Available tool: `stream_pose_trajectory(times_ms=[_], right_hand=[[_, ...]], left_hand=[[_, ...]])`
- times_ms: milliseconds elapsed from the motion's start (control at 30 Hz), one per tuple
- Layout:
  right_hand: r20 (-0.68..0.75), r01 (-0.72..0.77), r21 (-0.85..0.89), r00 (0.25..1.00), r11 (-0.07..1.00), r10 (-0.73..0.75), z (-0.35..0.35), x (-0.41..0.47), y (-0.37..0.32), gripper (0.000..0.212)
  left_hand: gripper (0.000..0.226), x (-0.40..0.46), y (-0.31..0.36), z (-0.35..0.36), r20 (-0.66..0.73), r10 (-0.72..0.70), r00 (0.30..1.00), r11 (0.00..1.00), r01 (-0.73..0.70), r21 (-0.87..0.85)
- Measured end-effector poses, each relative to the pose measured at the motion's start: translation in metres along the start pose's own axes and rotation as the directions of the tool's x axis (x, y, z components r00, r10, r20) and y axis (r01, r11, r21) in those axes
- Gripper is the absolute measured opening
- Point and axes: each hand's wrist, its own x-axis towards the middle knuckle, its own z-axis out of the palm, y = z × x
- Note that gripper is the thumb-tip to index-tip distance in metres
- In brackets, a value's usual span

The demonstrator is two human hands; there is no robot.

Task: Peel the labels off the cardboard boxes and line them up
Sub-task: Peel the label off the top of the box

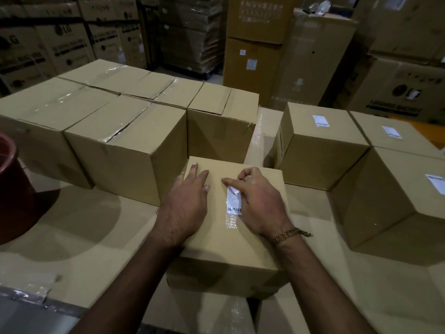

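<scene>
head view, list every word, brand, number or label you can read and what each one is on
"LG" on the stacked cartons at back left
"LG" on the carton at far right, blurred
Label under the right hand on the front box: barcode and print, too small to read
White labels on the right boxes: too small to read
Other carton print: too blurred to read

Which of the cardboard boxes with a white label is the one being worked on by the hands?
The near centre box: the left hand lies flat on its top and the right hand picks at its label. The three labelled boxes on the right stand untouched.
</scene>
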Motion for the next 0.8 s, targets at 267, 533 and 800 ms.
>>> stream_pose_trajectory(times_ms=[267, 533, 800], right_hand=[[-0.058, -0.016, 0.061, 0.998, 0.998, 0.019, -0.004, 0.0, -0.004, 0.035], [0.007, 0.009, 0.118, 1.0, 0.993, -0.01, -0.012, 0.02, 0.011, 0.03], [-0.095, 0.009, 0.22, 0.995, 0.975, 0.012, -0.002, 0.02, 0.016, 0.037]], left_hand=[[0.051, -0.001, 0.001, -0.002, -0.001, -0.003, 1.0, 1.0, 0.003, 0.004], [0.051, -0.001, 0.002, -0.002, -0.003, -0.008, 1.0, 1.0, 0.008, 0.005], [0.051, 0.001, 0.0, 0.0, -0.006, -0.008, 1.0, 1.0, 0.008, 0.012]])
